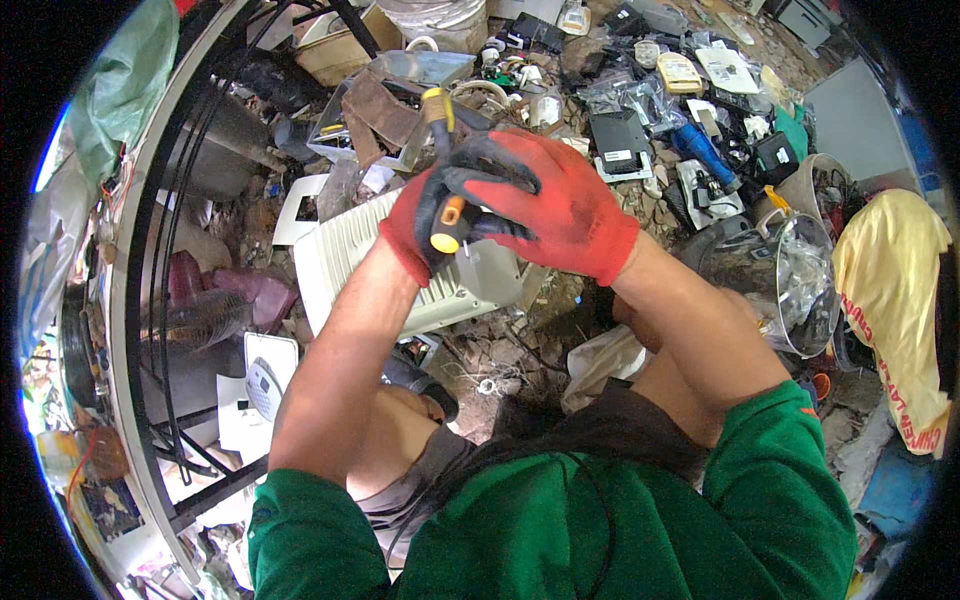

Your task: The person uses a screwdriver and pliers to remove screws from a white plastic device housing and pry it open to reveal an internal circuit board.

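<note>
Both hands wear red gloves with black palms and meet over a cream ribbed plastic housing (350, 245). My left hand (412, 220) is closed, with a tool's yellow-and-black handle (437, 108) sticking up from its fingers. Between the two hands shows a second handle end, orange and yellow with a black part (447, 228); which hand bears it, I cannot tell. My right hand (565, 195) curls in against the left, thumb and fingers bent around something hidden by the gloves. The working ends of both tools are out of sight.
A black metal frame (150, 300) with hanging cables stands at the left. Ahead are a grey bin (350, 130) and a white bucket (440, 20). Electronic scrap, a blue flashlight-shaped thing (703, 153), a clear container (800, 285) and a yellow sack (893, 300) lie at the right.
</note>
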`<state>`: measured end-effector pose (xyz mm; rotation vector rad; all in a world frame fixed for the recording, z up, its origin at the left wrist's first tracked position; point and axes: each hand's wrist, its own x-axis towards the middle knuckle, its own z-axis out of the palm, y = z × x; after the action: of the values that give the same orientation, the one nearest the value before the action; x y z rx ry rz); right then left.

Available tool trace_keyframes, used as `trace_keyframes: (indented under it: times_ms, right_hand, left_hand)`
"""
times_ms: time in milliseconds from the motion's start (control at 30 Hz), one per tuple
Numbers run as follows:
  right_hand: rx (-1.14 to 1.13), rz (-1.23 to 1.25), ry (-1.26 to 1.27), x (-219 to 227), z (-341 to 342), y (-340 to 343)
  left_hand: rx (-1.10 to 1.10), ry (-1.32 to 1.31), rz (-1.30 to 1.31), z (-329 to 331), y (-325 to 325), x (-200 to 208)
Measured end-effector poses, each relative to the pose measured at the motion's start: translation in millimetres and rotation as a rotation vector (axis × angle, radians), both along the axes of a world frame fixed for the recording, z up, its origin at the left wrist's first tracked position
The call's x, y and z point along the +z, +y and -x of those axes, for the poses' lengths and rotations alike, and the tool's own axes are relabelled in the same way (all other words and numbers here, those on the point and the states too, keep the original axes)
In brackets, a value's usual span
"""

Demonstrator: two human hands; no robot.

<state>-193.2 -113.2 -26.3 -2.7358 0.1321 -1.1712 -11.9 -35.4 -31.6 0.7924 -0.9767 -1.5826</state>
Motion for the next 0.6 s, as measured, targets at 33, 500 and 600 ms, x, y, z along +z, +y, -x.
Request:
trace_keyframes:
  times_ms: [33,500,600]
  right_hand:
    - [0.018,0.018,0.026,3.5,1.6,2.1]
    - [-0.105,-0.811,-0.109,-21.0,11.0,-30.5]
    - [-0.104,-0.771,-0.032,-23.9,10.1,-25.6]
  left_hand:
    - [-0.005,0.067,-0.039,-3.9,0.1,-16.2]
    - [0.383,-0.558,-0.574,-34.7,-15.4,-22.7]
    - [0.332,-0.478,-0.609,-43.3,-12.0,-34.2]
